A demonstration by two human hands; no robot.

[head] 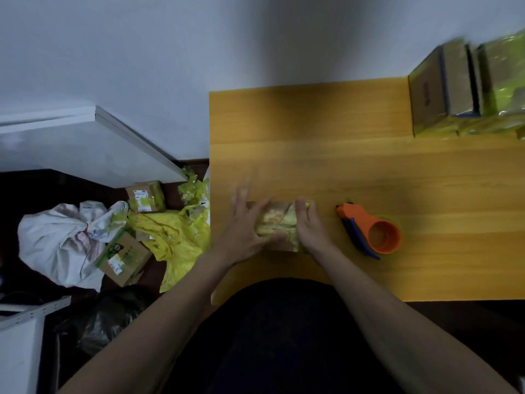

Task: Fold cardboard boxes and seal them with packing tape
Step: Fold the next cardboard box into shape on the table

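Lying between both hands — taped box

A small cardboard box wrapped in yellow-green tape lay on the orange-brown wooden table — left hand spread flat against it, right hand cupping its other side. An orange tape dispenser rested nearby.
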